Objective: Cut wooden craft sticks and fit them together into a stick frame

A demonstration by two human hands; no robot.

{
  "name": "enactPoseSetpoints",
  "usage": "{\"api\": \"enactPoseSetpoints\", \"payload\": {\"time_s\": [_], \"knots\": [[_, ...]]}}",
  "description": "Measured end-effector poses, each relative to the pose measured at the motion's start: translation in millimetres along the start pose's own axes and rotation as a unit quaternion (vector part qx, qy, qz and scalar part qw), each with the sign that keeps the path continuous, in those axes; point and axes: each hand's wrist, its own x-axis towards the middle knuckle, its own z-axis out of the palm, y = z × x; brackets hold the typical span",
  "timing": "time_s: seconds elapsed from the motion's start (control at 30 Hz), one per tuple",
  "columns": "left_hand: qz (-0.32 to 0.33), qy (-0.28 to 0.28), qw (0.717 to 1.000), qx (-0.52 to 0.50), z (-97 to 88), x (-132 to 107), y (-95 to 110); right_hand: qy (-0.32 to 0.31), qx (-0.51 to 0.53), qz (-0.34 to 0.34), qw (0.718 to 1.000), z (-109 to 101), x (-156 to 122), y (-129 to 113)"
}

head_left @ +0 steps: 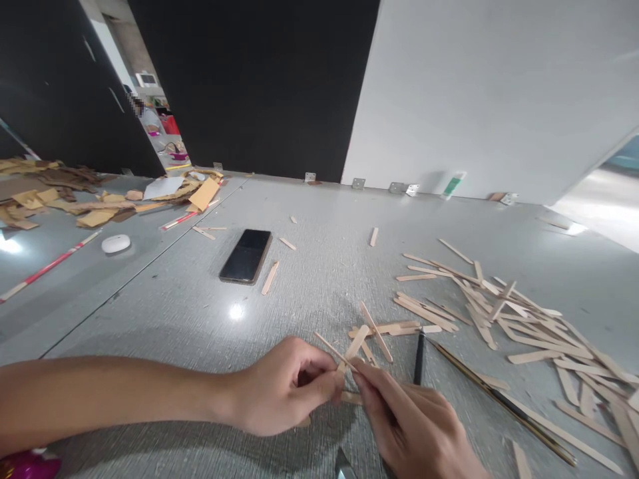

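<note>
My left hand (294, 386) is closed, thumb and fingers pinching a wooden craft stick (357, 340) that points up and away. My right hand (414, 426) pinches the near end of a thin wooden strip (329, 346), which crosses over that craft stick. Where the two pieces meet is partly covered by my fingertips. Just beyond my hands lie more craft sticks (404, 327), one leaning at a slant. A black pen-like tool (420, 359) rests beside my right hand, and a long slim gold-and-black tool (504, 399) lies further right.
A large heap of craft sticks (539, 332) spreads over the right side. A phone (245, 256) and a white earbud case (116, 244) lie left of centre. Torn cardboard (94, 199) piles up at the far left. A pointed metal blade (344, 464) shows at the near edge.
</note>
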Motion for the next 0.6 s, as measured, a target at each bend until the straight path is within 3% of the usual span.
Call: {"api": "enactPoseSetpoints", "payload": {"time_s": [0.27,0.5,0.6], "knots": [[0.01,0.011,0.999,0.028,2.7,0,0,-0.075,0.019,-0.094,0.993,-10,-3,8],[0.009,0.007,0.999,0.031,0.6,-1,-1,-0.039,0.005,-0.025,0.999,0,0,6],[0.023,0.023,0.999,0.025,3.2,-2,-1,-0.029,-0.009,-0.039,0.999,0,2,5]]}}
